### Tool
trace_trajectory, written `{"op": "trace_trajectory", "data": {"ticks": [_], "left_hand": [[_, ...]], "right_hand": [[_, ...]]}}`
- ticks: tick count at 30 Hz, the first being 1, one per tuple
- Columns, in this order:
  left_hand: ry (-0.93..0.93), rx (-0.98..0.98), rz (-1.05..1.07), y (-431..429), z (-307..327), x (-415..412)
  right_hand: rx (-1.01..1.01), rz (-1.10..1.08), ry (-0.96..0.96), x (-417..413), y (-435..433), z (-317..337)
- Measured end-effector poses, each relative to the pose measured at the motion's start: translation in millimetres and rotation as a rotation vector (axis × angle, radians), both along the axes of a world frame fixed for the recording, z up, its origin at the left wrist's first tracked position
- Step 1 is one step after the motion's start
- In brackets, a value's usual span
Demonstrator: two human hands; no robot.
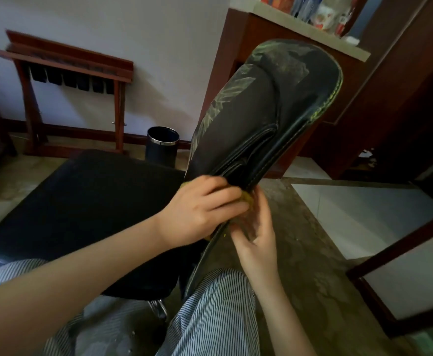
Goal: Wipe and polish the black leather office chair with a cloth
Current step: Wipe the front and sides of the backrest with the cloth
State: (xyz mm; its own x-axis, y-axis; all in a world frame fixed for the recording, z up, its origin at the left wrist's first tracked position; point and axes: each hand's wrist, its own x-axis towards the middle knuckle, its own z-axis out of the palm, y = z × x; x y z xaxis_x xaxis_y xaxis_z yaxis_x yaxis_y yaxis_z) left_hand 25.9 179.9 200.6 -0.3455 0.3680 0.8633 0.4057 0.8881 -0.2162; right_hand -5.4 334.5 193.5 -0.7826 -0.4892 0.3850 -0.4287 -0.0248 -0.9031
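Left hand [202,209] is on it, fingers curled round the yellow cloth [246,199] and pressing it to the edge of the black chair backrest [248,119], which rises just above them. Right hand [256,242] fingers touch that edge opposite, blurred; whether they're gripping, I can't tell.

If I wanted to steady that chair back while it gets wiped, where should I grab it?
Probably the backrest by its thin stitched side edge, coming from the right: the edge is slim enough to pinch, thumb in front, fingers behind. The right hand holds that edge lower down while the left hand presses the cloth.
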Motion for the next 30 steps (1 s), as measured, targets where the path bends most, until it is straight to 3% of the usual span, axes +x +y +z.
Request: {"op": "trace_trajectory", "data": {"ticks": [5,9,15,19,26,30], "left_hand": [[-0.143,-0.103,0.005,-10.0,-36.6,13.7],[-0.046,-0.177,0.001,-9.8,-2.5,9.2],[0.111,-0.083,0.048,1.6,51.8,-7.9],[0.059,0.039,0.039,3.2,13.3,-5.2],[-0.154,-0.018,0.044,-7.0,-91.0,18.2],[-0.125,-0.107,0.047,-9.0,-80.2,18.0]], "right_hand": [[0.096,-0.076,0.008,3.9,1.9,-7.5],[0.043,-0.063,-0.073,10.0,0.7,-13.2],[-0.077,-0.019,-0.192,13.7,-7.7,-19.2],[-0.074,-0.028,-0.216,10.7,-5.7,-20.8],[-0.022,-0.016,-0.209,7.4,-0.6,-20.4],[0.001,-0.051,-0.203,6.3,-0.2,-22.4]]}}
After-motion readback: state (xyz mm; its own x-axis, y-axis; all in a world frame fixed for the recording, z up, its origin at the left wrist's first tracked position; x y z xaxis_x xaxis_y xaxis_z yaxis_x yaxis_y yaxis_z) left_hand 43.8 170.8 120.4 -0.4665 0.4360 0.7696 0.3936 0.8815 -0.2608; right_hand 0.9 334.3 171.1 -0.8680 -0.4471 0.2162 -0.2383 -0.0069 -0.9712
